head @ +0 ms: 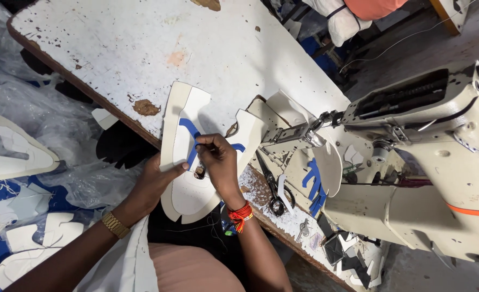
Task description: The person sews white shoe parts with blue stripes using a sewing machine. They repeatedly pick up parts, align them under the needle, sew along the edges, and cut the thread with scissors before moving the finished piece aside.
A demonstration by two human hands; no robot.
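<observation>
The white shoe-upper piece overhangs the near edge of the worn white table, held over the person's lap. Behind it the table lies bare up to its far edge; to the right a cream sewing machine closes off the room. The left hand comes up from below, thumb on the piece's left side, fingers underneath gripping it. The right hand arches over from above, fingers pinched narrow on a blue strip lying on the piece. One pair of black scissors lies at the near edge, just right of the hands. Several blue strips rest by the machine; their number cannot be told.
</observation>
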